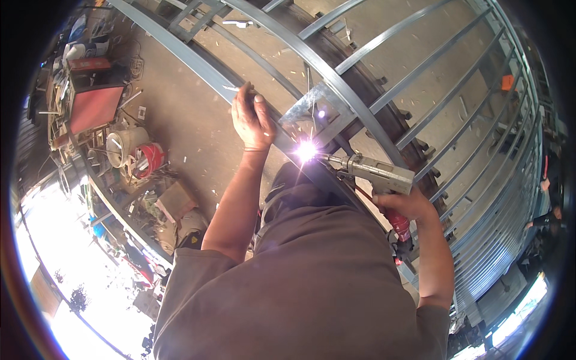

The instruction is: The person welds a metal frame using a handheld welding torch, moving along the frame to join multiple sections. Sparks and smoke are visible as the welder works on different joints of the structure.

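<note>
My right hand [409,205] is closed round the grip of a grey handheld welding gun [378,172]. At the gun's tip a bright weld spot [306,150] glares and throws sparks, hiding the joint beneath it. My left hand [252,123] grasps a straight grey steel tube [201,67] just beyond that spot, thumb and fingers over its edges. Between this tube and a curved steel bar [306,51] sits a shiny metal plate [313,107]. Below my right hand is a red and black tool-like object [398,227]; its kind is unclear.
Curved rails [441,51] of a metal frame spread to the right over a dark beam [384,99]. On the left stand a red box [95,111], a pale bucket [123,146], a red bucket [150,159] and clutter. Another person's arm [543,219] shows at the right edge.
</note>
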Tool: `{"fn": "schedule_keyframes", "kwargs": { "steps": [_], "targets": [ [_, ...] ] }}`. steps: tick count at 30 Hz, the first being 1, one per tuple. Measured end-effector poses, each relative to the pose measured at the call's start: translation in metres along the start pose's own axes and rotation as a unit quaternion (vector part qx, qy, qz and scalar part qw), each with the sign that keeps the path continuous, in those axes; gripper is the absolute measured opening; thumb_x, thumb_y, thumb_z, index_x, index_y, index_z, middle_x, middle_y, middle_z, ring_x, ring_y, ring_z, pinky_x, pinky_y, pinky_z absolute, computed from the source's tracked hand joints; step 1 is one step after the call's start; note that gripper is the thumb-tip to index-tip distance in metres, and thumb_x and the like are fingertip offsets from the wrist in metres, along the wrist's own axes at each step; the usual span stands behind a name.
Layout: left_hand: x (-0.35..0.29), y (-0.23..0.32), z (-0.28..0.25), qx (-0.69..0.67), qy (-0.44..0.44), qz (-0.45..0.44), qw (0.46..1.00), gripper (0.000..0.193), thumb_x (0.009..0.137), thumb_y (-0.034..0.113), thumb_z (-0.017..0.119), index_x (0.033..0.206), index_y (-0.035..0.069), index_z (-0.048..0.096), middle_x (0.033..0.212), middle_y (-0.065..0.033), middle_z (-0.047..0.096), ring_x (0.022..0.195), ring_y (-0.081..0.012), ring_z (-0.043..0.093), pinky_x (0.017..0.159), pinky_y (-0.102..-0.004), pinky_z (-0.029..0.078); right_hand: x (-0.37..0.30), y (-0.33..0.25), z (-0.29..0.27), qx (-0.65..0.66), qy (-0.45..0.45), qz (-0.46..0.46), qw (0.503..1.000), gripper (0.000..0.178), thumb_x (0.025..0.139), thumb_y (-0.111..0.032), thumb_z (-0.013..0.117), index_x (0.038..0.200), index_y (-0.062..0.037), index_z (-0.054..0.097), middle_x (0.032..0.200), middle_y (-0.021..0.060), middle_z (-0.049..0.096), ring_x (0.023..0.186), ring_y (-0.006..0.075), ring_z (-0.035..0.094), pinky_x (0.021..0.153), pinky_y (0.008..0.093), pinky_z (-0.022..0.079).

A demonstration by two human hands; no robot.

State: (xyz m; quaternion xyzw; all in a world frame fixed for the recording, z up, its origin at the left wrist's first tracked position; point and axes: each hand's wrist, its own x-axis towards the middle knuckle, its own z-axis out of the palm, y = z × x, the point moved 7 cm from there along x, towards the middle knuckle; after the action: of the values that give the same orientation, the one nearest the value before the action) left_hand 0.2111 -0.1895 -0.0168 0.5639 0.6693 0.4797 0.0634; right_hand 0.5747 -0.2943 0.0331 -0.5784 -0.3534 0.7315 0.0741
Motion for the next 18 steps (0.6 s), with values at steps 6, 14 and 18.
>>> {"fn": "schedule_keyframes", "kwargs": {
  "steps": [6, 14, 18],
  "targets": [
    [-0.0007, -0.0026, -0.0003, 0.006, 0.006, -0.009, 1.0, 0.038, 0.105, 0.025, 0.057, 0.135, 0.003, 0.06, 0.106, -0.0123, 0.068, 0.097, -0.0315, 0.064, 0.092, -0.0434, 0.048, -0.0055, 0.0024, -0.0008, 0.004, 0.012, 0.004, 1.0, 0.034, 0.083, -0.006, 0.081, 0.113, -0.0023, 0.066, 0.091, 0.0045, 0.069, 0.075, 0.0143, 0.067, 0.064, 0.0322, 0.058],
    [0.0006, -0.0004, -0.0017, 0.002, 0.009, -0.006, 1.0, 0.037, 0.105, 0.026, 0.056, 0.133, 0.002, 0.061, 0.106, -0.0142, 0.068, 0.099, -0.0338, 0.065, 0.093, -0.0444, 0.049, -0.0068, 0.0056, -0.0004, 0.024, 0.014, 0.006, 1.0, 0.032, 0.082, -0.005, 0.08, 0.111, -0.0016, 0.067, 0.087, 0.0043, 0.068, 0.072, 0.0143, 0.065, 0.061, 0.0323, 0.056],
    [0.0016, -0.0009, -0.0033, -0.008, 0.011, -0.005, 1.0, 0.038, 0.105, 0.026, 0.056, 0.133, 0.001, 0.061, 0.105, -0.0154, 0.068, 0.099, -0.0344, 0.065, 0.093, -0.0448, 0.05, -0.0092, 0.0023, 0.0013, 0.017, 0.009, 0.007, 1.0, 0.033, 0.082, -0.004, 0.08, 0.112, -0.0013, 0.067, 0.087, 0.0046, 0.068, 0.072, 0.0146, 0.065, 0.061, 0.0322, 0.056]
  ]
}}
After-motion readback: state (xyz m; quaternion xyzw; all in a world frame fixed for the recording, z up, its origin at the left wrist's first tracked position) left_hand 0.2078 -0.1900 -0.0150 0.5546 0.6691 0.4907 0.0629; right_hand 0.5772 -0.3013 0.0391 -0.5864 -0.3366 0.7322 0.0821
